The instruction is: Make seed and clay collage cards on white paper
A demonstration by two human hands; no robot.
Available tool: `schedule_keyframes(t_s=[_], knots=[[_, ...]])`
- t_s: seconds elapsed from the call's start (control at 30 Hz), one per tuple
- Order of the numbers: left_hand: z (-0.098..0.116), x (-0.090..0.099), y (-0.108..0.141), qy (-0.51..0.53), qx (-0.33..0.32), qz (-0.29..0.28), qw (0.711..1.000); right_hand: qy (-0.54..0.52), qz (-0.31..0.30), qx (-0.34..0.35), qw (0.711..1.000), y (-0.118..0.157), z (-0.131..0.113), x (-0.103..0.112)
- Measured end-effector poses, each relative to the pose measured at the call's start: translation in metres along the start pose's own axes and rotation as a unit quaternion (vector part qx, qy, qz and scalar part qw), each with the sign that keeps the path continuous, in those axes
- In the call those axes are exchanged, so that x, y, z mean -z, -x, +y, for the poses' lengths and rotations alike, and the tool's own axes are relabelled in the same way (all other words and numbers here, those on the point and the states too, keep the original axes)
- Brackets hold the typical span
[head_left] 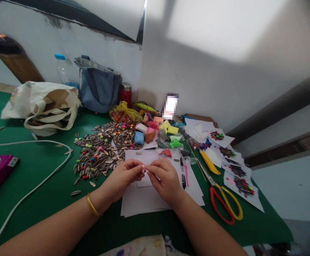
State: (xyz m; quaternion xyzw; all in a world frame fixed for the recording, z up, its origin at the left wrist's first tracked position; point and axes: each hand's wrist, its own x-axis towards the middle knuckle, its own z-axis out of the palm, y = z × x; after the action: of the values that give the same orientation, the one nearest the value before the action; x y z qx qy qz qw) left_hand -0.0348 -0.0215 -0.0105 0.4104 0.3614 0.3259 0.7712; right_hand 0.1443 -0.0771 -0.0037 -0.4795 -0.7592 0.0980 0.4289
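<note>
Between the fingertips of both hands is a small pink piece, above white paper sheets. My left hand pinches it from the left side. From the right, my right hand touches it with its fingers bent together. Beyond the hands lie bagged lumps of coloured clay, with a red one close by. A pile of striped seeds mixed with coloured beads spreads to the left. A black pen and a pink tool rest right of my right hand.
Scissors and a yellow cutter lie at the right, beside papers with seed designs. A cloth bag, blue bag, red flask and phone stand behind. A white cable crosses the left.
</note>
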Motion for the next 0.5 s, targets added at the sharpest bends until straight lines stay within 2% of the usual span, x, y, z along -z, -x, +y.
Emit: schedule_keyframes(t_s=[0.13,0.3,0.5], knots=[[-0.001,0.002,-0.001,0.035,0.007,0.004,0.999,0.035,-0.015,0.029,0.999,0.0,-0.001,0.002],[0.001,-0.001,0.0,0.018,-0.01,0.006,1.0,-0.018,0.036,-0.028,0.999,0.001,0.0,0.0],[0.0,-0.003,0.002,-0.03,-0.046,0.002,0.999,-0.056,0.021,-0.053,0.997,0.001,0.002,-0.008]])
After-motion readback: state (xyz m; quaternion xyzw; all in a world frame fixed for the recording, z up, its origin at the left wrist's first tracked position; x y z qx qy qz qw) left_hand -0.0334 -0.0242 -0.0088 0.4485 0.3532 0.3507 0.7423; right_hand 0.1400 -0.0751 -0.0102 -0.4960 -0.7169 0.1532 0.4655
